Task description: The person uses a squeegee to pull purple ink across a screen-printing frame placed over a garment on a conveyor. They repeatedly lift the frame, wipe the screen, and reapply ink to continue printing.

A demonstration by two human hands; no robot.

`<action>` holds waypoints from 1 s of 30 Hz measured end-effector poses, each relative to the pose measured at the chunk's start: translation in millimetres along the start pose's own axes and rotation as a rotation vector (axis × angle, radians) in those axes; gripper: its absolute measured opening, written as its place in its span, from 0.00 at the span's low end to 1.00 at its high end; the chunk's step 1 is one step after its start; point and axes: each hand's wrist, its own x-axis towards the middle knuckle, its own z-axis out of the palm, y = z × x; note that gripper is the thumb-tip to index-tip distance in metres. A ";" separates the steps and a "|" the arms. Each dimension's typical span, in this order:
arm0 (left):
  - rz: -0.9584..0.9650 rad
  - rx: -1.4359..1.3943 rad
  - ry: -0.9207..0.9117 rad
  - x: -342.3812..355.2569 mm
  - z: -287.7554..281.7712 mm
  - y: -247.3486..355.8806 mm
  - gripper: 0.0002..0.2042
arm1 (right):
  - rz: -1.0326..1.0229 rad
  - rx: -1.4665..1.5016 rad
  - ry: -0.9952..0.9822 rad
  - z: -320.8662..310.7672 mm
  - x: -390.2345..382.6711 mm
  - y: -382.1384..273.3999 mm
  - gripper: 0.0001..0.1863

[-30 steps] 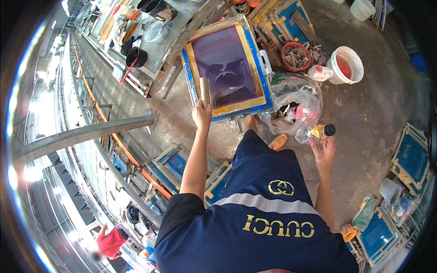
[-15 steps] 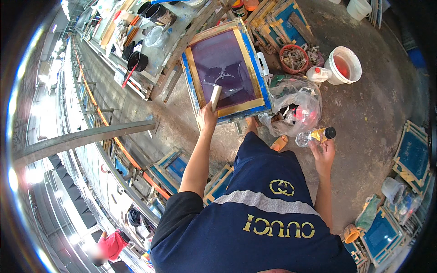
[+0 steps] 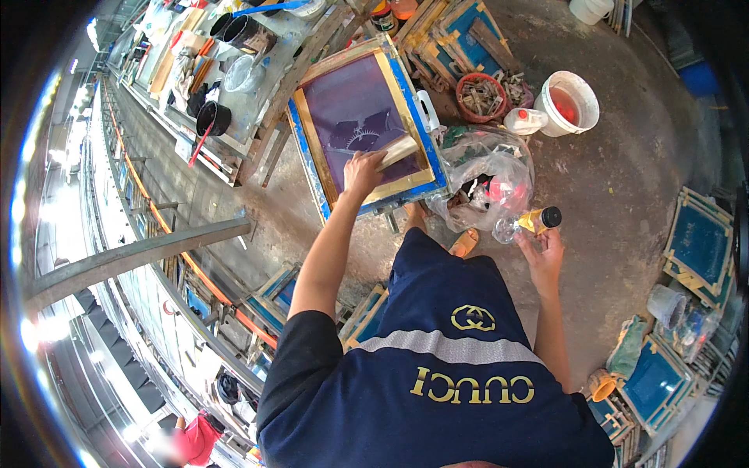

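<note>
A framed printing screen point(image 3: 310, 148) with blue and tan edges and a purple mesh lies tilted in front of me. My left hand point(image 3: 361, 170) grips a flat wooden squeegee point(image 3: 399, 151) that rests on the lower right part of the mesh. Off to the right, away from the screen, my right hand point(image 3: 541, 251) holds a small clear bottle point(image 3: 527, 224) with a yellow label and a black cap on its side.
A clear plastic bag point(image 3: 488, 171) with cans lies right of the screen. A white bucket point(image 3: 572, 102) and a red basket point(image 3: 480, 95) stand beyond it. More blue frames point(image 3: 697, 242) lie at the right, and a long workbench point(image 3: 207, 86) with pots runs along the left.
My left hand has moved the squeegee from the screen's lower left edge across onto the mesh toward the right. My right hand with the bottle has barely shifted.
</note>
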 end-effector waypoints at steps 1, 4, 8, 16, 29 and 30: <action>0.019 0.047 -0.073 1.3 -3.9 -4.1 0.22 | 0.008 0.006 0.000 -0.1 -0.7 0.7 0.24; 0.122 0.064 -0.186 -11.0 -12.6 -24.1 0.23 | 0.028 -0.007 0.003 -1.9 -3.3 10.9 0.24; 0.141 0.143 -0.244 -41.6 -28.1 -49.8 0.26 | 0.008 -0.076 0.003 -3.7 -3.3 24.4 0.25; -0.555 -0.378 0.082 -102.1 -27.9 -67.2 0.16 | -0.277 -0.114 -0.243 23.8 63.8 -14.3 0.27; -0.614 -0.677 0.430 6.3 15.7 44.7 0.18 | -0.567 -0.815 -0.865 110.7 170.2 2.3 0.34; -0.606 -0.665 0.447 2.6 11.9 36.6 0.19 | -0.516 -0.866 -0.940 122.8 174.0 1.2 0.32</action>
